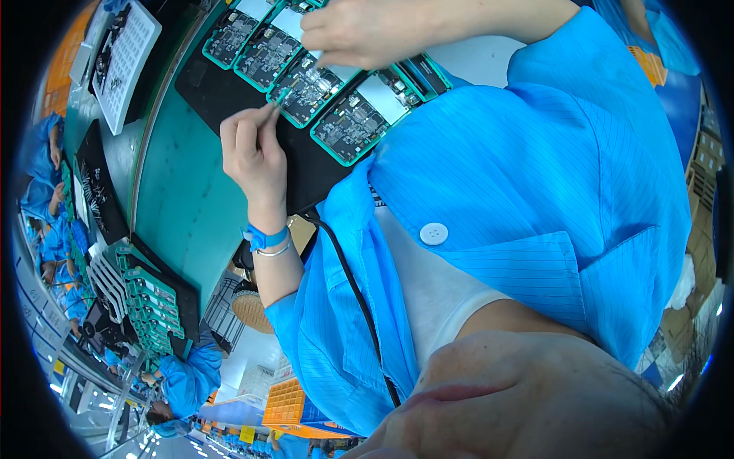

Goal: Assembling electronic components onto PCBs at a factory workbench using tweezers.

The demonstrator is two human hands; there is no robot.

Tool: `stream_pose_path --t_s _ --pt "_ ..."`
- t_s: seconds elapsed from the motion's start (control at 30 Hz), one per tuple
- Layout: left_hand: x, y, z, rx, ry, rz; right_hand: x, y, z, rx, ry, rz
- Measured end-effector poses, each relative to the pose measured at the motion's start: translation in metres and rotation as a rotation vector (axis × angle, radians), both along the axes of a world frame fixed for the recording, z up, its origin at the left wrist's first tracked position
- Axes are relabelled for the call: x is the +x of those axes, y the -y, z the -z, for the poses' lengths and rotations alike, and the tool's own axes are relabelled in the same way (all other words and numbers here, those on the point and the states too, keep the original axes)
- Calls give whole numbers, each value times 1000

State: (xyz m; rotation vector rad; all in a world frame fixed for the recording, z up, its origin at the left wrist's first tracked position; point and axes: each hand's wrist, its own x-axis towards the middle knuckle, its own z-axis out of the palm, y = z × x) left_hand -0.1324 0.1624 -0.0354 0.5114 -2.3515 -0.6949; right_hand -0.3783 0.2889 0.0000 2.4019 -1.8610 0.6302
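Observation:
Several circuit boards in teal-green frames (306,93) lie side by side on a black mat (205,96), some with white panels. My left hand (254,157), with a blue wrist strap (266,239), pinches at the near-left corner of one framed board. What its fingertips hold is too small to name. My right hand (367,32) reaches over the same row, its fingers closed together. A small white bit shows at its fingertips, too unclear to name. The hand hides part of the boards beneath. The nearest framed board (352,126) lies beside it, against my blue smock.
The green worktop (180,191) curves away at left. Beyond it stand a white slotted tray (126,65), a black tray of small parts (99,183) and a rack of green-framed boards (153,306). A black cord (355,291) hangs down my smock. Other people in blue work farther off.

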Motion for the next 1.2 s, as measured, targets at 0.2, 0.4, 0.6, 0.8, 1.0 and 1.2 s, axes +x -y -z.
stream_pose_path --t_s 0.2,0.4,0.6,0.8,1.0,1.2 --pt "-15 9 5 -65 27 -16 -4 30 11 19 -22 37" --pt "-16 9 7 -76 70 23 -4 39 6 115 -61 40" --pt "-14 12 9 -91 96 51 -3 44 7 171 -88 32" --pt "-12 13 11 -115 111 47 -6 47 12 159 -73 -25" --pt "-12 12 12 -124 116 41 -4 45 16 87 -140 -47" --pt "-13 11 13 -133 123 39 -6 45 21 13 -214 -97"
